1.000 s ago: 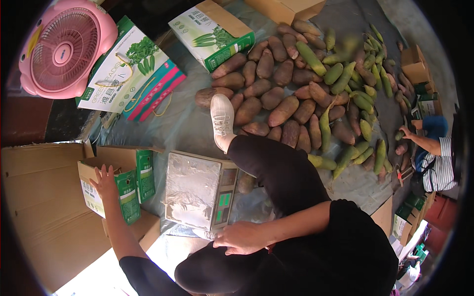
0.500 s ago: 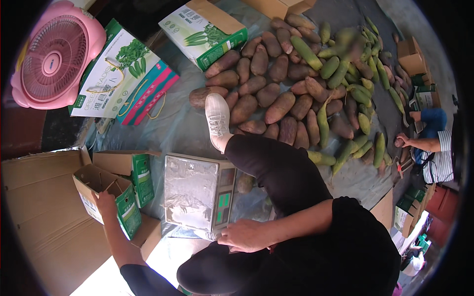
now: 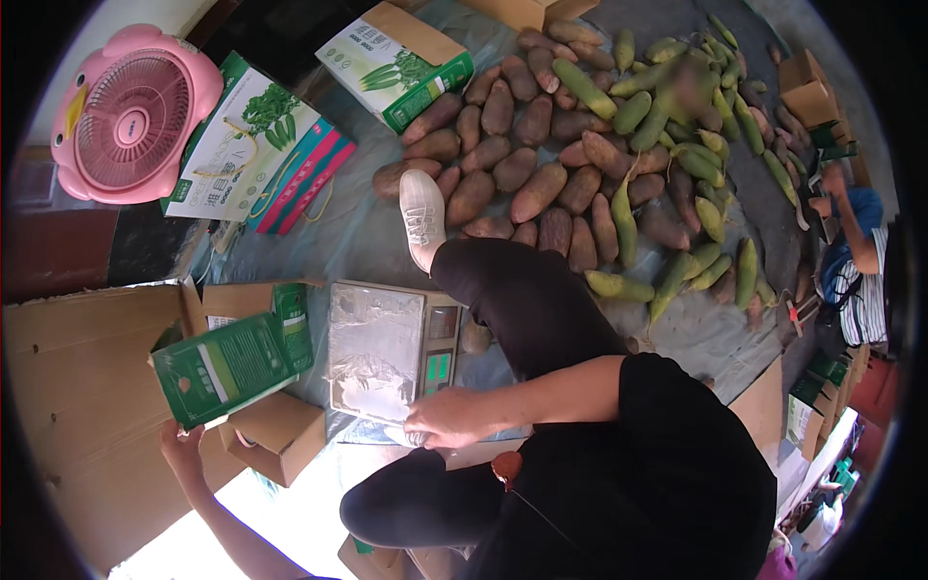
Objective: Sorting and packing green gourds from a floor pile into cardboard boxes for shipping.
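Observation:
My left hand (image 3: 182,445) pinches the lower edge of a green carton (image 3: 227,372), which is tilted with its broad printed side showing. Behind that carton stands another green and brown carton (image 3: 292,324). My right hand (image 3: 447,419) is closed at the near right corner of a flat weighing scale (image 3: 377,353). The scale has a plastic-wrapped top and a lit green display. Whether my right fingers hold anything is hidden. A reddish-brown round piece (image 3: 506,468) on a thin cord hangs in front of my dark clothing.
Large reddish-brown roots (image 3: 538,191) and long green radishes (image 3: 633,111) cover the plastic sheet ahead. A big open cardboard box (image 3: 87,387) stands left, with a smaller box (image 3: 275,435) beside it. A pink fan (image 3: 130,126) and gift boxes stand far left. Another person (image 3: 855,251) works at far right.
The carton in my left hand has turned from upright, open top showing, to tilted with its green side up. That hand has moved nearer and left. My right hand has shifted slightly toward the scale.

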`<state>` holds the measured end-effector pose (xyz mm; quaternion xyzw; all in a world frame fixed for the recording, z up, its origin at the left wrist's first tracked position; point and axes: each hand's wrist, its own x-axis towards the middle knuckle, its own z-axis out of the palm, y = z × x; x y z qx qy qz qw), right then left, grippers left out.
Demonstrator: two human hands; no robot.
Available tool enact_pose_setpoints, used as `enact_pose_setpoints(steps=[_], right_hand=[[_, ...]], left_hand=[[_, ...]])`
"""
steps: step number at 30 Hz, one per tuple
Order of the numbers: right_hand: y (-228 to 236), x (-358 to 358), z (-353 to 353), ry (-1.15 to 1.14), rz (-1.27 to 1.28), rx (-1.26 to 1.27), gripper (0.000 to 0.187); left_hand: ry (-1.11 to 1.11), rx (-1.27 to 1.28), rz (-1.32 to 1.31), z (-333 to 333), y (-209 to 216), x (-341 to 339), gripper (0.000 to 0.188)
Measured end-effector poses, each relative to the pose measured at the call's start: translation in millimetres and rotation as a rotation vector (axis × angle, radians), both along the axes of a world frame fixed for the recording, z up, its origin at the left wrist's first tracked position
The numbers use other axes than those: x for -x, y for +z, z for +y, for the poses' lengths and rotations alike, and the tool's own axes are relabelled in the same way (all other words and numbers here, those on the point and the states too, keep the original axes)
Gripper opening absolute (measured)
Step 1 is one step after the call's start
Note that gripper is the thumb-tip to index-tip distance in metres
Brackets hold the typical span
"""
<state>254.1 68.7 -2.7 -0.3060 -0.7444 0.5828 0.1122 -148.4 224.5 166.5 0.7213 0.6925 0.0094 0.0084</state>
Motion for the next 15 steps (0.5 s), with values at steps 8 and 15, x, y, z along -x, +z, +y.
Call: enact_pose_setpoints(steps=[8, 15], right_hand=[[4, 2, -1, -0.213, 0.134, -0.034, 0.051], [-5, 5, -7, -0.355, 0.083, 0.062, 0.062]], left_hand=[[0.078, -0.039, -0.68, -74, 18, -144, 0.027], [-0.059, 0.028, -0.667, -122, -25, -233, 0.025]])
